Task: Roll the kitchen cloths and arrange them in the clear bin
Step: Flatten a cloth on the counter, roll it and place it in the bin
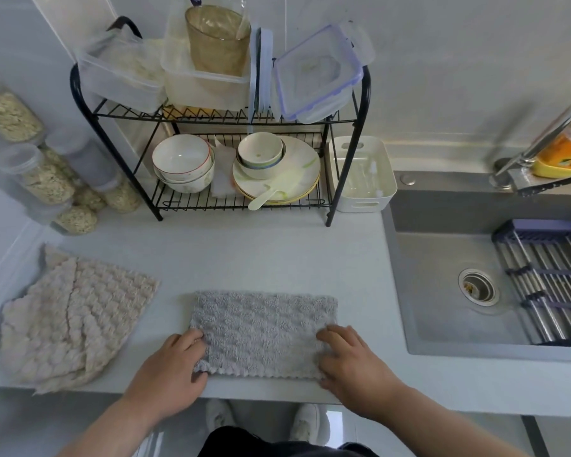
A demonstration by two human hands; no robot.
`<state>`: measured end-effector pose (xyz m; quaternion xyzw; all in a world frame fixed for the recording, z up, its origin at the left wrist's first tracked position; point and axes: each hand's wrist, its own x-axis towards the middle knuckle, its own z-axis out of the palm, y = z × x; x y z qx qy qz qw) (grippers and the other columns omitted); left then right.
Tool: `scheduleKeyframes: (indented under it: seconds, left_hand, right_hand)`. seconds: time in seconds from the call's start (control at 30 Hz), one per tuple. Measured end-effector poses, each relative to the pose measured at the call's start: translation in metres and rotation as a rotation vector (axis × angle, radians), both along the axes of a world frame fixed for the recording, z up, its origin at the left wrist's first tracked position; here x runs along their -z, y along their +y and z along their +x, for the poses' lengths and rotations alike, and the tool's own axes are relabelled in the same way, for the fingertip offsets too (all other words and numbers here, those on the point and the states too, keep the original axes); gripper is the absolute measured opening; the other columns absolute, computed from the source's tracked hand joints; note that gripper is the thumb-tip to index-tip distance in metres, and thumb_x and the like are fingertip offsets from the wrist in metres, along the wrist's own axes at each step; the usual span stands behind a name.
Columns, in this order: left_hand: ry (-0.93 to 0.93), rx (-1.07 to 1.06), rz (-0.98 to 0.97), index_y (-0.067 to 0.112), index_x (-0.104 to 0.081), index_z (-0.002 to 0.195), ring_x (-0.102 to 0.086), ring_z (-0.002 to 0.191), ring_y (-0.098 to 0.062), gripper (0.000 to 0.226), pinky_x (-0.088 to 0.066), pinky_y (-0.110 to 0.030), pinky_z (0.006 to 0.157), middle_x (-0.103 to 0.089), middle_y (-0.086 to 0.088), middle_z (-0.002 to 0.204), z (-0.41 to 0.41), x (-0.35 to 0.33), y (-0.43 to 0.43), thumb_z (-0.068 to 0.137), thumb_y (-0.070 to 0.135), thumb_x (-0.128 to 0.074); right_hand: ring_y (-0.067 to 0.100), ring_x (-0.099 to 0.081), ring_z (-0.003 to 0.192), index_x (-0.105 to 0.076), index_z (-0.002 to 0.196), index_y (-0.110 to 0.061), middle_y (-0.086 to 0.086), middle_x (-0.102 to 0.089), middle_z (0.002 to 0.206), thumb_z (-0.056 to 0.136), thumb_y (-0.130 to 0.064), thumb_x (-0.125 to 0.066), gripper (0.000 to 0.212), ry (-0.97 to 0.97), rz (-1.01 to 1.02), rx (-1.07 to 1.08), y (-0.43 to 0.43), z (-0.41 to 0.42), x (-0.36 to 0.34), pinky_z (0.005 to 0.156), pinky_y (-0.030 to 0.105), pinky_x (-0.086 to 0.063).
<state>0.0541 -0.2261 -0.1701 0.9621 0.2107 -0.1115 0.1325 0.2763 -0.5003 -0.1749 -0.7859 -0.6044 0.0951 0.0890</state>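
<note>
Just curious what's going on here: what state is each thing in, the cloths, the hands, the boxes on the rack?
grey cloth: flat, unrolled, at the front edge of the counter.
beige cloths: loose pile, unrolled, at left.
left hand: pinches the grey cloth's near left corner.
right hand: grips its near right corner.
lidded box: lid on, tilted on the rack.

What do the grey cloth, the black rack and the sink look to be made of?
Grey cloth: probably plush microfibre, matte; it shows a fuzzy pile in wavy ridges and a scalloped hem.
Black rack: likely painted metal wire and tube, judging by the thin rigid bars and slight sheen.
Sink: matte grey, either coated steel or stone composite; the look leaves it open.
</note>
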Motion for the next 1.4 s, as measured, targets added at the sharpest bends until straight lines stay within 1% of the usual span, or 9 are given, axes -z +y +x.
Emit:
scheduleKeyframes:
  seconds: [0.1, 0.27, 0.37, 0.43, 0.57, 0.7, 0.87, 1.07, 1.4]
  left_hand:
    - [-0.042, -0.013, 0.018, 0.027, -0.062, 0.083, -0.054, 0.097, -0.014, 0.027, -0.054, -0.023, 0.061, -0.058, 0.008, 0.120, -0.004, 0.005, -0.001, 0.063, 0.028, -0.081]
    - [-0.063, -0.060, -0.006, 0.018, -0.068, 0.094, -0.058, 0.111, -0.022, 0.026, -0.059, -0.035, 0.075, -0.057, -0.002, 0.131, 0.001, 0.008, -0.008, 0.071, 0.019, -0.082]
    - [-0.126, -0.128, 0.036, 0.015, -0.070, 0.105, -0.055, 0.121, -0.026, 0.038, -0.055, -0.043, 0.087, -0.054, -0.006, 0.138, 0.008, -0.007, -0.013, 0.084, 0.044, -0.056]
    - [-0.201, -0.149, 0.077, 0.012, -0.066, 0.117, -0.053, 0.125, -0.030, 0.055, -0.047, -0.045, 0.097, -0.053, -0.011, 0.140, 0.026, -0.021, -0.016, 0.084, 0.049, -0.043]
    - [-0.114, 0.006, -0.145, 0.028, -0.019, 0.153, -0.002, 0.148, -0.013, 0.079, -0.002, -0.030, 0.117, 0.000, 0.007, 0.159, 0.082, -0.022, -0.027, 0.087, 0.064, -0.043]
    - [0.101, 0.099, -0.065, 0.034, 0.008, 0.152, 0.022, 0.145, -0.016, 0.106, 0.014, -0.037, 0.117, 0.023, 0.008, 0.154, 0.111, -0.002, -0.030, 0.073, 0.081, -0.046]
    - [0.081, 0.144, -0.033, 0.033, 0.007, 0.152, 0.022, 0.146, -0.017, 0.107, 0.014, -0.038, 0.118, 0.021, 0.005, 0.158, 0.136, 0.009, -0.030, 0.071, 0.085, -0.040]
    - [-0.239, 0.035, -0.032, 0.017, -0.033, 0.149, -0.010, 0.149, -0.024, 0.081, -0.005, -0.039, 0.120, -0.019, -0.007, 0.160, 0.132, 0.007, 0.007, 0.083, 0.064, -0.028]
    - [-0.094, 0.004, 0.009, 0.028, -0.044, 0.143, -0.029, 0.143, -0.022, 0.079, -0.007, -0.037, 0.118, -0.036, -0.006, 0.153, 0.078, 0.029, 0.040, 0.079, 0.074, -0.039]
  right_hand:
    - [0.029, -0.049, 0.115, -0.065, 0.086, -0.021, 0.010, -0.060, 0.117, 0.066, -0.014, -0.072, 0.022, -0.055, 0.054, 0.059, -0.005, -0.001, 0.012, 0.098, 0.052, -0.047]
    - [0.028, -0.054, 0.109, -0.070, 0.077, -0.024, 0.005, -0.063, 0.113, 0.075, -0.024, -0.068, 0.003, 0.009, 0.121, 0.195, -0.005, 0.003, 0.007, 0.094, 0.044, -0.051]
    - [0.018, -0.059, 0.104, -0.071, 0.100, -0.022, -0.001, -0.061, 0.112, 0.090, -0.034, -0.060, 0.019, 0.386, 0.117, 0.588, 0.007, 0.004, -0.019, 0.086, 0.023, -0.044]
    - [0.019, -0.059, 0.095, -0.062, 0.118, -0.014, 0.002, -0.063, 0.109, 0.090, -0.033, -0.061, 0.034, 0.731, 0.029, 0.988, 0.026, 0.019, -0.029, 0.082, 0.026, -0.043]
    - [0.023, -0.039, 0.057, -0.050, 0.078, -0.009, 0.008, -0.043, 0.067, 0.075, -0.016, -0.065, 0.016, 1.283, 0.046, 1.373, 0.059, 0.047, -0.043, 0.063, 0.034, -0.038]
    - [0.021, -0.042, 0.068, -0.057, 0.084, -0.008, 0.007, -0.048, 0.077, 0.083, -0.012, -0.063, 0.008, 1.281, -0.156, 1.262, 0.071, 0.049, -0.052, 0.063, 0.032, -0.037]
    - [0.023, -0.041, 0.062, -0.046, 0.082, -0.013, 0.009, -0.046, 0.071, 0.079, -0.007, -0.052, 0.009, 1.167, 0.004, 1.288, 0.065, 0.064, -0.044, 0.056, 0.034, -0.035]
    - [0.025, -0.068, 0.087, -0.041, 0.134, -0.024, 0.004, -0.065, 0.106, 0.088, -0.018, -0.060, 0.050, 1.061, 0.290, 1.285, 0.061, 0.096, -0.064, 0.076, 0.043, -0.059]
    - [0.008, -0.062, 0.084, -0.020, 0.148, -0.038, -0.004, -0.059, 0.109, 0.090, -0.018, -0.061, 0.074, 1.192, 0.256, 0.904, 0.141, 0.039, -0.082, 0.070, 0.032, -0.056]
